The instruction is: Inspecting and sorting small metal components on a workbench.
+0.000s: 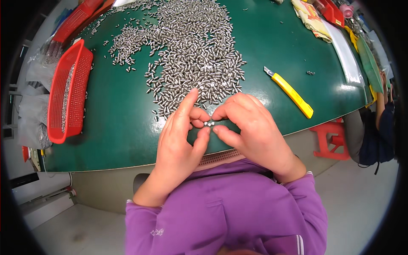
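Observation:
My left hand (178,134) and my right hand (256,123) meet close to the table's near edge. Between their fingertips are several small shiny metal parts (209,124), with their round ends showing. The left thumb and bent fingers close in on the parts from the left, while the left index finger points up and away. From the other side, the right thumb and index finger pinch toward them. Just beyond my fingers spreads a large heap of small silvery, bullet-shaped metal parts (197,51).
The green table (123,142) carries a red perforated basket (54,123) at left, holding more small metal parts. A yellow utility knife (293,95) lies at right, blade end showing. Clear plastic bags (345,55) lie far right. Below stands a red stool (331,140), near another person (378,131).

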`<control>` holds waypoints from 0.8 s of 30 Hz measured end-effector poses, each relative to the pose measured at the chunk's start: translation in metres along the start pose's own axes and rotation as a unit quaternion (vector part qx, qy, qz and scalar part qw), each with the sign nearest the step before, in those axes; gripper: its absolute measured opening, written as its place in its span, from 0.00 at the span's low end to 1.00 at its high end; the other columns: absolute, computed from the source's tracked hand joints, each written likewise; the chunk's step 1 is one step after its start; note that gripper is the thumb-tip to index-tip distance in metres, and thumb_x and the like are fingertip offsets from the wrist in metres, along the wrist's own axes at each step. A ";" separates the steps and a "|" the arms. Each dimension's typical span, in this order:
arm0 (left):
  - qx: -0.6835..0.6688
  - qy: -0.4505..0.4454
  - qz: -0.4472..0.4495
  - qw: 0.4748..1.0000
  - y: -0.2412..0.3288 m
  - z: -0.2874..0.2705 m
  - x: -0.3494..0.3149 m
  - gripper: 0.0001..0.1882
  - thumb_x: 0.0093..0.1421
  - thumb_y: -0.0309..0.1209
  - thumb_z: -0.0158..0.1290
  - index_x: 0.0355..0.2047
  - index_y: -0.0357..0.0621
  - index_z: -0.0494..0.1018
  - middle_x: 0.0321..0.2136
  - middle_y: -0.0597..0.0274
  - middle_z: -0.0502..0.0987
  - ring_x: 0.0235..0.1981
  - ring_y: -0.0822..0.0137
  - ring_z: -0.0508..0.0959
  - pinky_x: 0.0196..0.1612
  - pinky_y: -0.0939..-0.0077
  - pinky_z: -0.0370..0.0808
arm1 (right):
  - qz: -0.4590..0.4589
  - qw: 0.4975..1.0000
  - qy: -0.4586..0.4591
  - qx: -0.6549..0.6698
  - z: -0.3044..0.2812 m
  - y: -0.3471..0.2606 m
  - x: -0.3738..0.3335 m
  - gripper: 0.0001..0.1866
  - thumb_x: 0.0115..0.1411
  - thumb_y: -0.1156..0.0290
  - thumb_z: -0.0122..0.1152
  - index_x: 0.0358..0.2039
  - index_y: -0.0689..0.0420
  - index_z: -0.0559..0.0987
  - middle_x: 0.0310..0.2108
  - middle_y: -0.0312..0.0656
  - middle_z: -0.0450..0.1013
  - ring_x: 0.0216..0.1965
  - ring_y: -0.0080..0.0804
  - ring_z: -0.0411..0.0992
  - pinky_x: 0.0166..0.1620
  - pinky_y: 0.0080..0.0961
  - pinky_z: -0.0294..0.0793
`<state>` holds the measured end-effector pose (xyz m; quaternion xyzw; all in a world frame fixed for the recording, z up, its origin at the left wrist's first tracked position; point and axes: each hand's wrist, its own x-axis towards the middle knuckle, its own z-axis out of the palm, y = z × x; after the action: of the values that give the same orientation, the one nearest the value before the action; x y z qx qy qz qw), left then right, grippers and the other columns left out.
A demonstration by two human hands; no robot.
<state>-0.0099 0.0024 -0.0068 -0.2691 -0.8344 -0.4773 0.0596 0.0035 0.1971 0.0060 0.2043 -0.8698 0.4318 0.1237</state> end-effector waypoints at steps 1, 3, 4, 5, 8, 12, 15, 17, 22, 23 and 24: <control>-0.006 -0.006 -0.004 1.000 0.000 -0.001 -0.001 0.44 0.52 0.11 0.58 0.70 0.37 0.59 0.37 0.59 0.77 0.36 0.66 0.77 0.41 0.72 0.77 | 0.000 1.000 0.000 0.000 0.000 0.000 0.000 0.13 0.50 0.77 0.72 0.36 0.57 0.79 0.35 0.42 0.74 0.39 0.44 0.74 0.45 0.38 0.72; -0.011 -0.011 -0.007 1.000 -0.002 -0.001 -0.002 0.44 0.53 0.10 0.56 0.71 0.37 0.57 0.39 0.58 0.77 0.36 0.67 0.77 0.41 0.73 0.77 | 0.001 1.000 -0.012 -0.006 -0.001 0.000 0.000 0.14 0.51 0.77 0.71 0.37 0.58 0.77 0.37 0.44 0.72 0.41 0.46 0.72 0.46 0.39 0.72; -0.027 0.005 -0.014 1.000 -0.003 -0.001 -0.002 0.44 0.53 0.10 0.53 0.71 0.36 0.56 0.40 0.57 0.76 0.37 0.67 0.76 0.42 0.73 0.76 | 0.000 1.000 -0.012 -0.005 0.000 -0.002 0.000 0.14 0.51 0.77 0.71 0.37 0.58 0.77 0.37 0.44 0.72 0.41 0.46 0.72 0.46 0.39 0.72; -0.043 0.022 -0.021 0.999 -0.003 -0.002 -0.003 0.43 0.54 0.09 0.51 0.72 0.35 0.55 0.42 0.57 0.75 0.37 0.68 0.76 0.42 0.74 0.76 | -0.008 1.000 -0.011 -0.011 0.002 -0.005 0.002 0.14 0.51 0.76 0.71 0.37 0.58 0.77 0.36 0.44 0.71 0.41 0.46 0.72 0.45 0.39 0.73; -0.050 0.037 -0.034 0.998 -0.002 -0.001 -0.002 0.43 0.55 0.09 0.47 0.72 0.34 0.53 0.43 0.56 0.74 0.38 0.68 0.75 0.43 0.75 0.75 | -0.036 0.999 -0.012 -0.021 0.009 -0.003 0.002 0.13 0.51 0.76 0.71 0.37 0.58 0.77 0.35 0.43 0.70 0.39 0.46 0.71 0.43 0.39 0.73; -0.039 0.047 -0.039 0.997 -0.001 0.000 -0.001 0.41 0.55 0.09 0.47 0.72 0.35 0.55 0.44 0.55 0.75 0.39 0.67 0.75 0.44 0.75 0.75 | -0.025 0.997 -0.049 -0.055 0.004 -0.007 -0.004 0.12 0.52 0.73 0.72 0.38 0.56 0.81 0.35 0.40 0.74 0.40 0.42 0.74 0.44 0.37 0.74; 0.009 0.030 -0.019 0.999 -0.002 0.002 -0.001 0.41 0.56 0.09 0.49 0.71 0.35 0.56 0.45 0.53 0.76 0.39 0.65 0.76 0.44 0.72 0.75 | -0.052 0.991 -0.122 -0.023 -0.006 -0.007 -0.018 0.13 0.53 0.70 0.71 0.40 0.55 0.81 0.35 0.40 0.73 0.40 0.42 0.74 0.45 0.37 0.75; 0.037 0.024 -0.028 0.999 0.003 0.002 -0.001 0.40 0.56 0.11 0.53 0.70 0.36 0.58 0.46 0.53 0.77 0.40 0.61 0.76 0.45 0.68 0.76 | -0.045 0.986 -0.158 0.012 -0.016 -0.015 -0.019 0.14 0.54 0.70 0.71 0.41 0.55 0.81 0.35 0.41 0.74 0.41 0.42 0.74 0.45 0.37 0.75; 0.106 0.017 0.012 0.994 0.008 0.006 0.009 0.39 0.57 0.14 0.57 0.69 0.36 0.61 0.43 0.54 0.77 0.41 0.56 0.75 0.48 0.63 0.75 | -0.017 0.998 0.000 -0.055 -0.016 -0.007 0.000 0.13 0.54 0.74 0.70 0.42 0.56 0.81 0.36 0.42 0.75 0.40 0.44 0.74 0.44 0.38 0.75; 0.115 0.019 0.024 0.993 0.007 0.007 0.011 0.38 0.56 0.13 0.56 0.69 0.36 0.61 0.42 0.54 0.77 0.40 0.56 0.75 0.47 0.63 0.75 | -0.007 0.997 0.024 -0.073 -0.014 -0.003 0.006 0.12 0.54 0.75 0.70 0.40 0.57 0.81 0.36 0.43 0.75 0.40 0.44 0.74 0.44 0.38 0.74; 0.115 0.020 0.024 0.993 0.007 0.008 0.012 0.38 0.56 0.13 0.56 0.69 0.36 0.61 0.42 0.54 0.77 0.40 0.56 0.75 0.47 0.63 0.75 | -0.005 0.997 0.040 -0.069 -0.011 -0.002 0.010 0.09 0.54 0.77 0.69 0.37 0.58 0.80 0.35 0.43 0.74 0.39 0.45 0.74 0.42 0.39 0.74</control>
<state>-0.0152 0.0169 -0.0018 -0.2714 -0.8755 -0.3821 0.1181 -0.0044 0.2021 0.0179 0.1825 -0.8909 0.3776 0.1743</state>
